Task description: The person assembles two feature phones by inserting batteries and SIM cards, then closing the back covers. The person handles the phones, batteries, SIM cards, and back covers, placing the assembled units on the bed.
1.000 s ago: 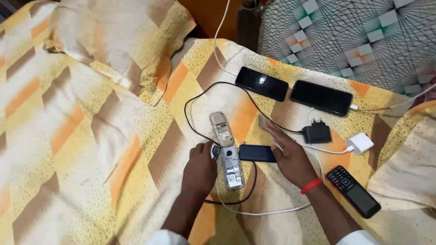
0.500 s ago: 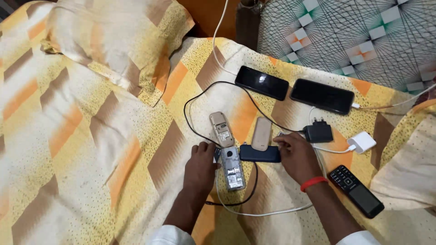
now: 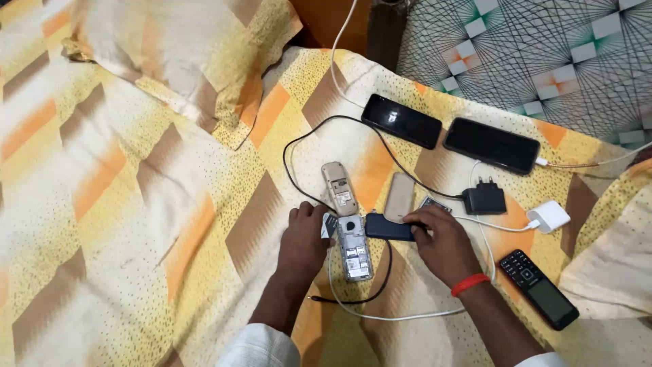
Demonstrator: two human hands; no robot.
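My left hand rests on the bedsheet, its fingers against the left side of an opened grey phone whose back is off. My right hand lies with fingertips on a dark blue phone cover and touching the bottom of a beige back cover. Another opened beige phone lies just above the left hand. A small flat part peeks out behind my right hand's fingers.
Two black smartphones lie at the back, one plugged into a cable. A black charger, a white charger and a black keypad phone lie to the right. Black and white cables loop around. A pillow lies upper left.
My right hand has drawn back from the dark blue cover, and a beige back cover now lies beside the black charger. The left hand has stayed put.
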